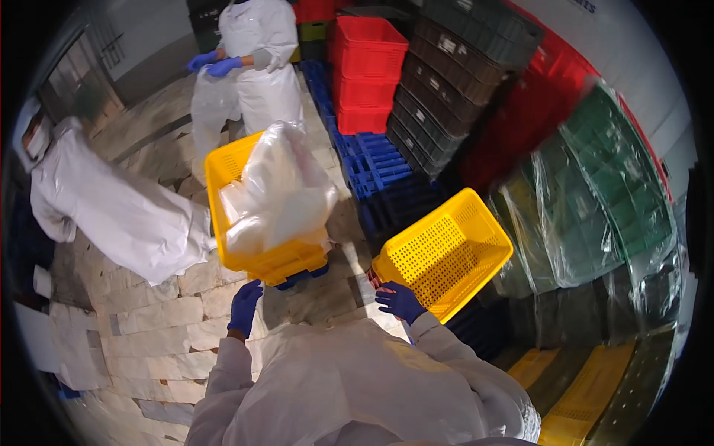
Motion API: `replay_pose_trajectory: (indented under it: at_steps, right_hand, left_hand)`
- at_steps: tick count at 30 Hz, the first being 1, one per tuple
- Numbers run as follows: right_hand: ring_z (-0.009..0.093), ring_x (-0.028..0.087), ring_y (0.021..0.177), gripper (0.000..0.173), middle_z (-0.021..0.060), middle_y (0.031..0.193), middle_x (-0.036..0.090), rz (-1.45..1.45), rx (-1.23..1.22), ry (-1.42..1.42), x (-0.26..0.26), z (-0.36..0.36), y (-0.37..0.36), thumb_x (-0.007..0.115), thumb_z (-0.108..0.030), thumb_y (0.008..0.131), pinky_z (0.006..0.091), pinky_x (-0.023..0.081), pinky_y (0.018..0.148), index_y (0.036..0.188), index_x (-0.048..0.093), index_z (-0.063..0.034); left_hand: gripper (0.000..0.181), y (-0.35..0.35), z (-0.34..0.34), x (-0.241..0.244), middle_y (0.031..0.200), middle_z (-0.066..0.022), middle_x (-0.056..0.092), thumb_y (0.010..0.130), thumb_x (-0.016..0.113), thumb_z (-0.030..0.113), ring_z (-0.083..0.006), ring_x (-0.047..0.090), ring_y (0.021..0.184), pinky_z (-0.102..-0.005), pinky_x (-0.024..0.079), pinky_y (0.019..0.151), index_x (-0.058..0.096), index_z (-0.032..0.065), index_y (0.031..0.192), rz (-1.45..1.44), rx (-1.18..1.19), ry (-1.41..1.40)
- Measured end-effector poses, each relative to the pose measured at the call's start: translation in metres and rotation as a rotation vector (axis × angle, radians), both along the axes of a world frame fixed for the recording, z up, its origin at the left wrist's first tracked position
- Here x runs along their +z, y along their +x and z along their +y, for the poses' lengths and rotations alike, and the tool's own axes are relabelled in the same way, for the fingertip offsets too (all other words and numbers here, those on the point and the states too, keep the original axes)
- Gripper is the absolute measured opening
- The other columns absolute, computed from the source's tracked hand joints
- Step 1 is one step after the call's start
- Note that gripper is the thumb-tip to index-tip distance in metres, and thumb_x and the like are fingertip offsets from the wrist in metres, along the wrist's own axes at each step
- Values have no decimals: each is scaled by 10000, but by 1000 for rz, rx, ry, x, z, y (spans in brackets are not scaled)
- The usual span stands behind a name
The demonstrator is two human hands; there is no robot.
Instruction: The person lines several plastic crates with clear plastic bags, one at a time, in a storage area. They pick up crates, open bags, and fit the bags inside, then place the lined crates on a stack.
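My left hand (244,308), in a blue glove, is just below the near edge of a stacked yellow crate (268,265). Nothing shows in its grip; whether a fingertip touches the crate is unclear. Clear plastic film (281,195) billows from that crate's top, blurred, hiding much of the inside. My right hand (400,303), gloved alike, has its fingers apart beside the near left corner of a bare yellow perforated crate (440,251). This crate is angled to the right. Something reddish (374,277) shows between the crate corner and my fingers, partly hidden.
A person (262,56) ahead handles a clear bag (209,106); another (117,200) bends at left. Red crates (368,100) and dark crates (440,83) stand on a blue pallet (368,156). Film-wrapped green crates (608,184) rise at right. The floor (162,318) is pale tile.
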State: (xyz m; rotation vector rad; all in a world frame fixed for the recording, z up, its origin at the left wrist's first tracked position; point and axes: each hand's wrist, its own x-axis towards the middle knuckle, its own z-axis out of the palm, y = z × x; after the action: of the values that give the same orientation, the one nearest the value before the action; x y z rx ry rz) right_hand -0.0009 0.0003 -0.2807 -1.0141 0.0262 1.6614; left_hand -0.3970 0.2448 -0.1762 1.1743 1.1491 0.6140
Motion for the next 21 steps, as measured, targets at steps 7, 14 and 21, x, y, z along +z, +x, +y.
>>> replay_pose_trajectory:
  at_steps: [7, 14, 21]
  right_hand:
    - [363, 452, 1209, 404, 205, 1304, 466, -161, -43, 79, 31, 58, -6, 383, -239, 958, 490, 370, 1022, 1329, 356, -81]
    - [285, 556, 955, 411, 140, 1083, 565, 157, -95, 12, 11, 97, -47, 492, -306, 930, 419, 483, 821, 1282, 441, -98]
    - [265, 570, 981, 443, 128, 1139, 576, -193, -282, -184, 57, 131, -80, 474, -340, 943, 402, 483, 842, 1309, 438, -95]
  left_hand:
    - [310, -14, 48, -12, 1127, -79, 641, 892, 612, 130, -156, 608, 1005, -270, 462, 897, 606, 49, 1191, 41, -16, 254]
    - [534, -22, 87, -26, 1209, -172, 549, 788, 662, 131, -326, 537, 1118, -403, 439, 962, 509, 92, 1299, 445, -184, 647]
    - [816, 14, 102, -28, 1403, -253, 335, 754, 694, 193, -416, 358, 1282, -480, 300, 1068, 279, 105, 1451, 480, -443, 834]
